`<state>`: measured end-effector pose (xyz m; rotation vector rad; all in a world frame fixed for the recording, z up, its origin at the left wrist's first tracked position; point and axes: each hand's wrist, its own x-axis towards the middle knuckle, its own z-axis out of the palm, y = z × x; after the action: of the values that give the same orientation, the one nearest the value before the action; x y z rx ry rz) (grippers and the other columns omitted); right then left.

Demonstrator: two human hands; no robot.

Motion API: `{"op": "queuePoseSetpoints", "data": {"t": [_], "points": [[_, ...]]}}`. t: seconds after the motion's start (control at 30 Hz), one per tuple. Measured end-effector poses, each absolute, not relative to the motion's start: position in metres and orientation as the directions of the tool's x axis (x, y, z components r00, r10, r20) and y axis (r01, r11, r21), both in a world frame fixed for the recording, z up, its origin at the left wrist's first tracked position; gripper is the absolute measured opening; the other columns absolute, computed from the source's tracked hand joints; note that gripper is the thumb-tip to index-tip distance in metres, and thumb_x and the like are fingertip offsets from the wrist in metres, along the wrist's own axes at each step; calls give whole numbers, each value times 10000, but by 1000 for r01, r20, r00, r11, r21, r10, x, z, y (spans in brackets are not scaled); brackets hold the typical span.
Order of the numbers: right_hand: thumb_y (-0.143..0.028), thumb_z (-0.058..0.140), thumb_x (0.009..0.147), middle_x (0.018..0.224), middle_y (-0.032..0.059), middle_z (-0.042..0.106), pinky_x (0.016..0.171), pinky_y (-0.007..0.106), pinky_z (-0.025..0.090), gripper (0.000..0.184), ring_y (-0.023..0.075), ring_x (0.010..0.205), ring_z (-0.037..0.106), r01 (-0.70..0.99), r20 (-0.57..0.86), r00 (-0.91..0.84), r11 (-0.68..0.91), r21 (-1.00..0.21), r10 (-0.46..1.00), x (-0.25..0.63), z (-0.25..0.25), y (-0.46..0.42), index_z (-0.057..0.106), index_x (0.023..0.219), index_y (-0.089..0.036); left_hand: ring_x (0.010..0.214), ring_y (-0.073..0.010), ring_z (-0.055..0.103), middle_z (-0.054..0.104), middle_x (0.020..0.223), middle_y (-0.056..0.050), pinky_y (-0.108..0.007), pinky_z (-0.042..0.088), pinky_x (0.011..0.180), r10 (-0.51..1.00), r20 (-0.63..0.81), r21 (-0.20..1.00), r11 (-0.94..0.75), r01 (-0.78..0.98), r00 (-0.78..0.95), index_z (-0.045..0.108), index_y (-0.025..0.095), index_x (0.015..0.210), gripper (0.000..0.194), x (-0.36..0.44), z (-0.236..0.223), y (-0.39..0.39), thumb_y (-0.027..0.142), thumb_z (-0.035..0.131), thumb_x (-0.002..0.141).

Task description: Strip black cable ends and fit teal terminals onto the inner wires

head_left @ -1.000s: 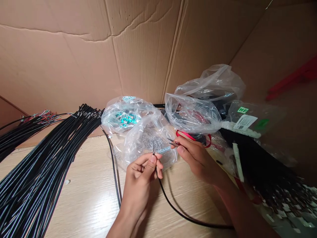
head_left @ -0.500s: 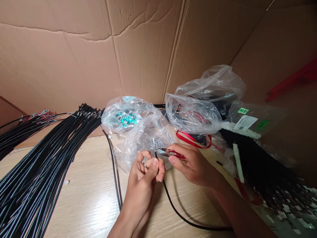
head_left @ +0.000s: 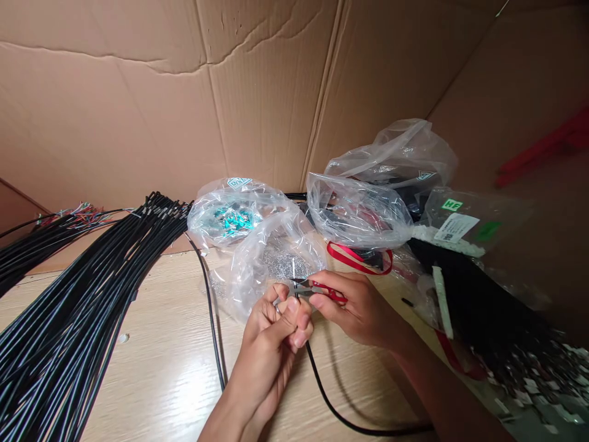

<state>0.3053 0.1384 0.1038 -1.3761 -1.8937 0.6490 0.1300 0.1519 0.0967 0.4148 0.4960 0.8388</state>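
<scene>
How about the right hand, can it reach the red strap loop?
Probably yes. The right hand sits just below the red strap loop, with nothing seeming to block the way. It is holding red-handled cutters, though, so it might need to put them down first.

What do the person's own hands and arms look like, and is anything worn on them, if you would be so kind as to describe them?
The left hand and right hand are bare, with no gloves, and their nails look short. The left forearm and right forearm show no sleeve or watch where visible. A thin metal ring seems to sit on a finger of the left hand.
</scene>
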Motion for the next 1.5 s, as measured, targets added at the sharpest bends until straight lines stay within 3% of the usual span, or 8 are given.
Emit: {"op": "queuePoseSetpoints", "data": {"t": [0.4, 1.27, 1.4, 1.5], "points": [[-236, 541, 965, 659, -45, 464, 587, 249, 334, 190, 100, 597, 402, 580, 240, -185, 303, -756, 953, 303, 105, 139, 558, 781, -192, 543, -49, 429, 538, 649, 21, -132, 313, 518, 756, -260, 460, 643, -612, 600, 486, 155, 843, 311, 129, 97, 153, 97, 790, 812], [-244, 522, 984, 625, -56, 386, 550, 241, 278, 268, 89, 580, 344, 565, 236, -154, 282, -776, 959, 302, 95, 139, 499, 724, -184, 539, -46, 413, 541, 664, 25, -135, 317, 521, 780, -255, 494, 613, -616, 571, 472, 157, 887, 294, 130, 90, 153, 62, 742, 824], [-301, 504, 1015, 669, -46, 406, 573, 245, 306, 282, 100, 614, 376, 511, 210, -107, 235, -826, 972, 305, 97, 140, 494, 755, -191, 533, -51, 405, 544, 647, 33, -146, 298, 525, 785, -266, 556, 599, -576, 559, 478, 162, 954, 274, 129, 91, 154, 151, 738, 868], [-357, 430, 1057, 741, -29, 463, 615, 250, 342, 272, 111, 666, 422, 438, 217, -57, 220, -872, 974, 308, 95, 142, 541, 869, -195, 531, -53, 395, 551, 628, 37, -159, 303, 551, 825, -235, 697, 511, -502, 514, 518, 154, 1026, 208, 128, 91, 155, 245, 684, 941]]}}
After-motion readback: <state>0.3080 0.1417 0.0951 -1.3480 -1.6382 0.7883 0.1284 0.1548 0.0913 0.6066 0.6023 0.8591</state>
